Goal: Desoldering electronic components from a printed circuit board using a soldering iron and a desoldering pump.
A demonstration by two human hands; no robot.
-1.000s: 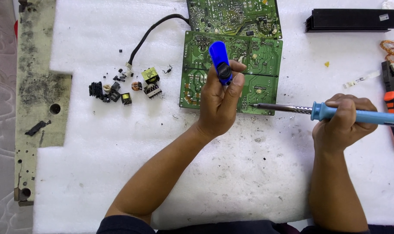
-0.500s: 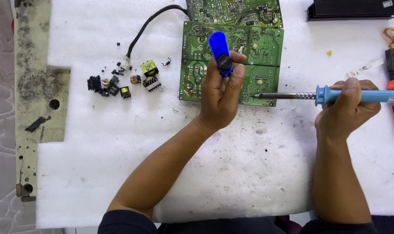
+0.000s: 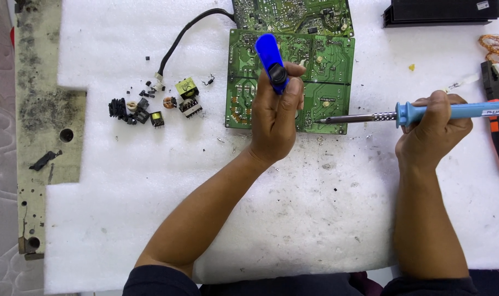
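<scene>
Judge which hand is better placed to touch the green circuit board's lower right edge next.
Right, probably. The right hand holds the blue-handled soldering iron with its tip at the green circuit board edge; the left hand holds a blue tool upright above the board.

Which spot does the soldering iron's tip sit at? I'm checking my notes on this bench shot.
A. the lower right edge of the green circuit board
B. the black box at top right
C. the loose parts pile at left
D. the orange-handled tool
A: the soldering iron in the right hand points its tip at the green circuit board's lower right edge.
</scene>
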